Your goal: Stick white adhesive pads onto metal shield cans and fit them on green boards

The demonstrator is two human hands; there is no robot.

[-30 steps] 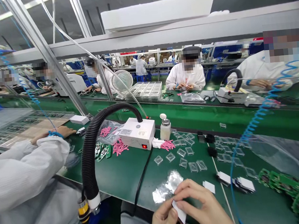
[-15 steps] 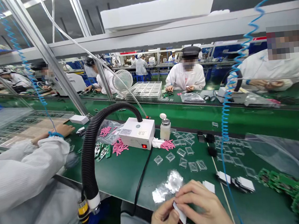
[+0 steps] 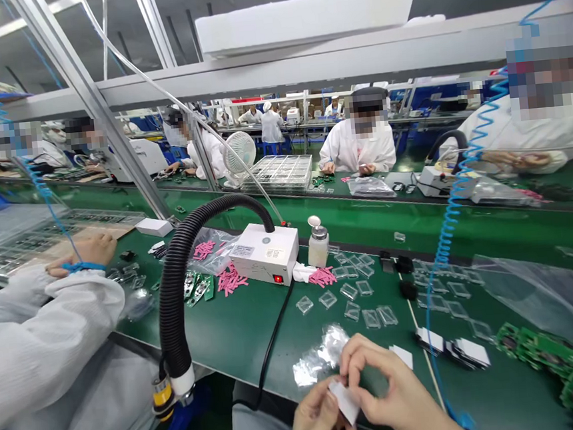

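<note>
Currently, the white card [image 3: 346, 404], probably light, thin and crease-prone, is pinched in the left hand [image 3: 312, 419], nearside of the shiny film [image 3: 322, 358], the right hand [image 3: 403, 392] at its edge with grip indeterminate; hold by the edges.

Card [image 3: 345, 404]: white, flat, four-sided, plain on its visible face. Held tilted in the left hand [image 3: 315, 418], thumb along one edge. Right hand [image 3: 382, 388] right beside it; contact unclear.

Labels [image 3: 242, 251] on wht box [image 3: 259, 263], txt too sm. to read
</note>
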